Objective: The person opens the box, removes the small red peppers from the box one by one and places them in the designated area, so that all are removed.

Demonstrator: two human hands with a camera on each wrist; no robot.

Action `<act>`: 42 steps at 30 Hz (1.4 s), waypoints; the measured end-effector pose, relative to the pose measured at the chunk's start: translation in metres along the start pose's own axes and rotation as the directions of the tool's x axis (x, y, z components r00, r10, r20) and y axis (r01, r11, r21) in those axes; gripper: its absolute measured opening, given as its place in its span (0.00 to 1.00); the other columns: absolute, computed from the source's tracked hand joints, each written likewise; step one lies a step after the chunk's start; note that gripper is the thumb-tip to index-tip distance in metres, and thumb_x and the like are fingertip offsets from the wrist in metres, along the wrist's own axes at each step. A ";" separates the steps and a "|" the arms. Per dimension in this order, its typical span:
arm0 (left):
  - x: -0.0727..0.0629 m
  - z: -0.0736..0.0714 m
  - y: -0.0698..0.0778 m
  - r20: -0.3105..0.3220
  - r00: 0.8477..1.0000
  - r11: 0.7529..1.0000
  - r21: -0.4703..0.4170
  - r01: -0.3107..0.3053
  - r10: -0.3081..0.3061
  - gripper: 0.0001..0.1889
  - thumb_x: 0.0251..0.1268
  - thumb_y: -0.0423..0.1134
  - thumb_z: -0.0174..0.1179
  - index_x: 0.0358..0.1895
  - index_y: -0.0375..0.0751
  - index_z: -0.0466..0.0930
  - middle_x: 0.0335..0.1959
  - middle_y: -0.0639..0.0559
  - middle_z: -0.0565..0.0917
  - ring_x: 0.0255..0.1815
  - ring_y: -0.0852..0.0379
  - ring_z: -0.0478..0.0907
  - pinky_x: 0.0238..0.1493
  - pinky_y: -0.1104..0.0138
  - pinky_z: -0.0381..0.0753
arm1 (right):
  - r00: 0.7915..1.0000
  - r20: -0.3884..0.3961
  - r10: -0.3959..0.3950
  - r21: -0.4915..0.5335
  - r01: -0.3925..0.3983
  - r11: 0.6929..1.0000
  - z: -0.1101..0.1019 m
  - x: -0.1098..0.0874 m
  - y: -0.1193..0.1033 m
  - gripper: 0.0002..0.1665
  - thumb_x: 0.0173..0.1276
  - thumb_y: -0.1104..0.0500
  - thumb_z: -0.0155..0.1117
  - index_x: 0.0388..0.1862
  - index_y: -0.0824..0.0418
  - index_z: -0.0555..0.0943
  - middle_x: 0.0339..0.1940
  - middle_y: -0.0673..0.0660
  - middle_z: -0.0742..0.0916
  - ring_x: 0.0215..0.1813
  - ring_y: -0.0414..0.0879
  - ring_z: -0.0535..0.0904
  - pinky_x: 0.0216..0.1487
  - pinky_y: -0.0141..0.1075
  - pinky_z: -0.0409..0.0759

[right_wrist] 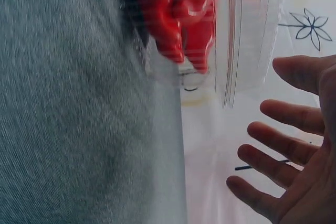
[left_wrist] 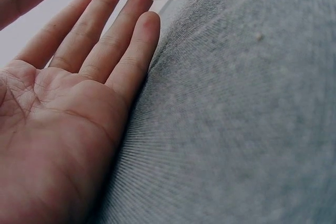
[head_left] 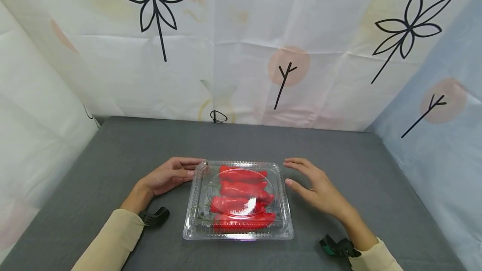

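Observation:
A clear plastic clamshell box (head_left: 191, 216) with its lid down sits on the grey table, and several red peppers (head_left: 241, 189) lie in rows inside it. My left hand (head_left: 169, 177) is at the box's far left corner, its fingertips touching or nearly touching the side. In the left wrist view the fingers (left_wrist: 113, 40) are straight and the palm is bare. To the right of the box, my right hand (head_left: 318, 187) is held apart from it, fingers spread. The right wrist view shows a gap between those fingers (right_wrist: 283, 145) and the box wall (right_wrist: 247, 35).
The grey cloth-covered table (head_left: 158, 137) runs back to a white printed curtain (head_left: 241, 53). More curtain hangs at the left (head_left: 37, 108) and right (head_left: 444, 149). Each wrist wears a dark strap (head_left: 152, 217).

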State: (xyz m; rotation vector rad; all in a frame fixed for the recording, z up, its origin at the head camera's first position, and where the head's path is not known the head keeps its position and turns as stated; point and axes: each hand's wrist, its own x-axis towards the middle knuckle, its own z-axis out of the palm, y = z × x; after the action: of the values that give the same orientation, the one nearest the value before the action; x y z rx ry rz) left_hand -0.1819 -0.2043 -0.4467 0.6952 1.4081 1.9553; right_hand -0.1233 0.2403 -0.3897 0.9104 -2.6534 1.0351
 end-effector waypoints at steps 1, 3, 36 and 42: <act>0.000 0.000 0.000 0.000 1.000 1.000 0.004 -0.001 0.001 0.24 0.76 0.24 0.50 0.73 0.33 0.69 0.66 0.46 0.79 0.66 0.57 0.76 0.66 0.64 0.76 | 1.000 -0.016 -0.018 0.000 0.018 1.000 0.000 -0.001 -0.001 0.26 0.69 0.62 0.70 0.66 0.57 0.79 0.65 0.54 0.80 0.66 0.52 0.76 0.60 0.54 0.78; 0.000 0.000 0.000 -0.002 1.000 1.000 0.011 -0.002 0.002 0.24 0.76 0.24 0.50 0.73 0.32 0.68 0.66 0.46 0.79 0.66 0.56 0.76 0.66 0.64 0.76 | 0.998 -0.041 -0.041 0.010 0.041 0.999 0.000 -0.003 -0.002 0.24 0.66 0.65 0.72 0.61 0.56 0.83 0.60 0.51 0.83 0.62 0.49 0.78 0.58 0.46 0.81; 0.001 0.002 0.000 -0.216 0.976 0.996 0.086 0.037 -0.018 0.28 0.78 0.29 0.53 0.74 0.21 0.59 0.64 0.50 0.80 0.64 0.60 0.77 0.64 0.65 0.78 | 0.977 0.208 -0.057 0.141 0.028 0.990 0.014 -0.013 0.000 0.69 0.44 0.42 0.88 0.81 0.55 0.60 0.75 0.50 0.68 0.73 0.48 0.65 0.65 0.57 0.75; 0.001 -0.001 -0.002 -0.205 0.979 0.995 0.095 0.024 -0.004 0.28 0.78 0.30 0.53 0.74 0.21 0.58 0.64 0.50 0.79 0.63 0.60 0.77 0.65 0.64 0.77 | 0.972 0.224 -0.067 0.177 0.027 0.984 0.014 -0.015 0.007 0.69 0.45 0.47 0.89 0.82 0.55 0.59 0.75 0.52 0.67 0.72 0.52 0.67 0.66 0.57 0.74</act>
State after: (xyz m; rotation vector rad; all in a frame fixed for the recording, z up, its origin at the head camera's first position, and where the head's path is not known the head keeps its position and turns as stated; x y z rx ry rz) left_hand -0.1827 -0.2034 -0.4491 0.5370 1.6360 2.0044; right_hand -0.1145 0.2423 -0.4099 1.1901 -2.7402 1.2338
